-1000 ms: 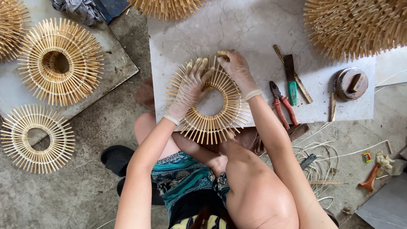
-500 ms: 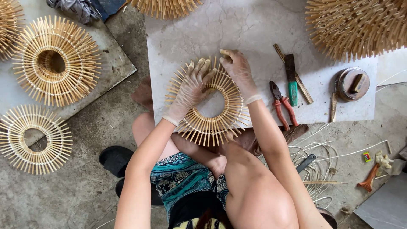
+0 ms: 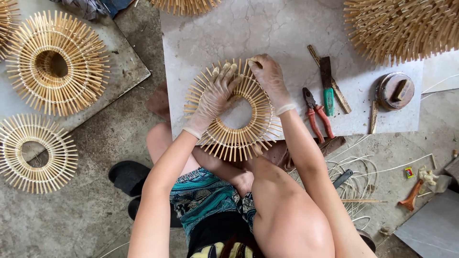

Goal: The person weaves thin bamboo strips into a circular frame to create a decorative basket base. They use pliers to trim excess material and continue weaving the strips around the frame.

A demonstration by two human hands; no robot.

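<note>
- The person's left hand, in a thin pale glove, lies flat on the upper left part of a round rattan ring made of short sticks that fan outward; its fingers are spread apart and press on the sticks, closed around nothing.
- The right hand, gloved the same way, rests on the ring's upper right edge just beside the left hand's fingertips; its fingers curl down together onto the stick ends, but whether they pinch one stick cannot be told.
- The ring lies beneath both hands on the near edge of a pale stone slab, and its lower sticks reach past that edge above the person's knees.
- Just beyond the right wrist, on the slab, lie red-handled pliers, then a green-handled knife crossing a flat wooden strip.
- Farther out on that side stands a round metal tin.
- Well away on the left hand's side, two finished rings rest on another slab and on the ground: the thicker one above, the flatter one below it.
- Below the right forearm, loose pale rattan strands lie on the concrete floor, with an orange-handled tool beyond them.
</note>
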